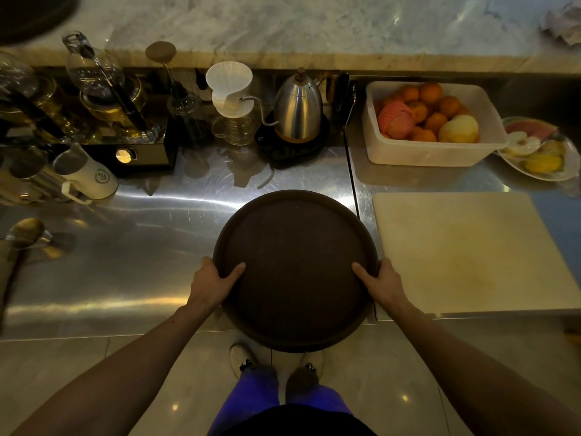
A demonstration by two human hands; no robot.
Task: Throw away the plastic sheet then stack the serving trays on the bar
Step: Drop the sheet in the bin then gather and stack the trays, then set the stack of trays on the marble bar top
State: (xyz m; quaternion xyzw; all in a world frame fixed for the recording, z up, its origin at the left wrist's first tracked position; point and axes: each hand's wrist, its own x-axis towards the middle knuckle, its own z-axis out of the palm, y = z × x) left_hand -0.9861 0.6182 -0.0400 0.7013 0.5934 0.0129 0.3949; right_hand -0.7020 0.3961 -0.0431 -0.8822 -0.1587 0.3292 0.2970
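Observation:
A round dark brown serving tray (295,265) is held level over the front edge of the steel counter (125,272). My left hand (213,284) grips its left rim, thumb on top. On the opposite rim, my right hand (382,286) holds it the same way. Part of another dark round tray (28,17) shows at the far left on the raised marble bar (314,26). A crumpled clear sheet (562,23) lies at the bar's far right edge.
A pale cutting board (465,250) lies right of the tray. Behind it stand a tub of oranges (430,124) and a fruit plate (537,149). A kettle (297,108), a dripper (229,92), glass jars (94,89) and a white pitcher (88,174) crowd the back left.

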